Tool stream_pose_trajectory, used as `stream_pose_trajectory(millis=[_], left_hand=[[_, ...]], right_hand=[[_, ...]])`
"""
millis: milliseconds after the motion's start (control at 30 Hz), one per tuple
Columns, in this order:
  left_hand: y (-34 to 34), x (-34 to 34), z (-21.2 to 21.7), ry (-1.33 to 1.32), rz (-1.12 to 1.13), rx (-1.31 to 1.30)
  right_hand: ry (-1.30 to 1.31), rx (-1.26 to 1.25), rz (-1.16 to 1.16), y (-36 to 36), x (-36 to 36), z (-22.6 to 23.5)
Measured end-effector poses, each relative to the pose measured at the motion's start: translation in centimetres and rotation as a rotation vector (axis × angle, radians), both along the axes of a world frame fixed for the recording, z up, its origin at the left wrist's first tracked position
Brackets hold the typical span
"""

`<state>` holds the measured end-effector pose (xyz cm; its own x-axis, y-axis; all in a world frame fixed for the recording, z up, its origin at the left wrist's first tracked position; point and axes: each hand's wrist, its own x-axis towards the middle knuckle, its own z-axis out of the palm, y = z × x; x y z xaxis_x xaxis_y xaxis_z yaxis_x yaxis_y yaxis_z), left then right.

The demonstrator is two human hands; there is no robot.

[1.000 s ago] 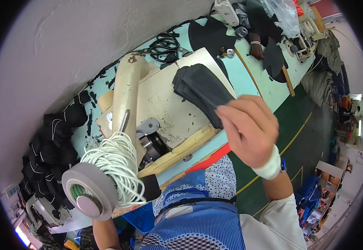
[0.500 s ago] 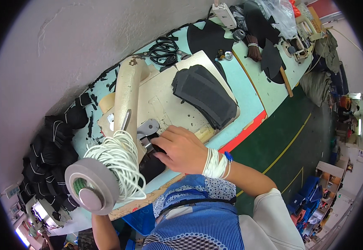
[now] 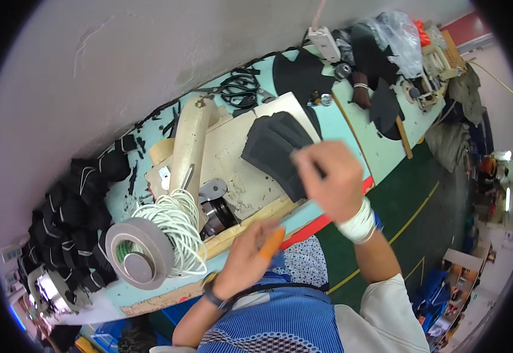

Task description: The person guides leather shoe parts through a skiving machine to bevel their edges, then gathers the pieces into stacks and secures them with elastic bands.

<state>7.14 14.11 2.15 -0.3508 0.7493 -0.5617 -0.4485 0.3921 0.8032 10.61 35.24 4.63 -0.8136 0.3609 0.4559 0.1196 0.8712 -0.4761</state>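
While my left hand [image 3: 247,259] grips an orange tool [image 3: 271,243], my right hand [image 3: 329,179] pinches the black foam stack [image 3: 277,148], fingers closed on its edge.

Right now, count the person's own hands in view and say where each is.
2. The left hand holds an orange tool near the bench edge; the right hand is over the black foam stack.

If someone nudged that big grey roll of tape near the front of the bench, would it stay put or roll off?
The grey tape roll looks propped on its edge near the bench front, so a nudge would probably tip it or set it rolling. The white cord coil touching it might check it a little. It looks thickly wound, so likely heavy for its size.
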Motion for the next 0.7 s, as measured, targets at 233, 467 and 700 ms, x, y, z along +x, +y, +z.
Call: stream_pose_trajectory(millis=[233,467,700], left_hand=[[8.0,-2.3,-1.0,-0.215,0.404,-0.070],[9.4,-2.6,-1.9,0.043,0.325,-0.188],[9.7,-3.1,-0.9,0.264,0.186,-0.286]], right_hand=[[-0.339,-0.401,-0.087,5.6,-4.8,-3.6],[-0.112,-0.497,-0.047,5.3,-4.2,-3.7],[-0.114,-0.666,-0.035,6.2,-4.2,-4.0]])
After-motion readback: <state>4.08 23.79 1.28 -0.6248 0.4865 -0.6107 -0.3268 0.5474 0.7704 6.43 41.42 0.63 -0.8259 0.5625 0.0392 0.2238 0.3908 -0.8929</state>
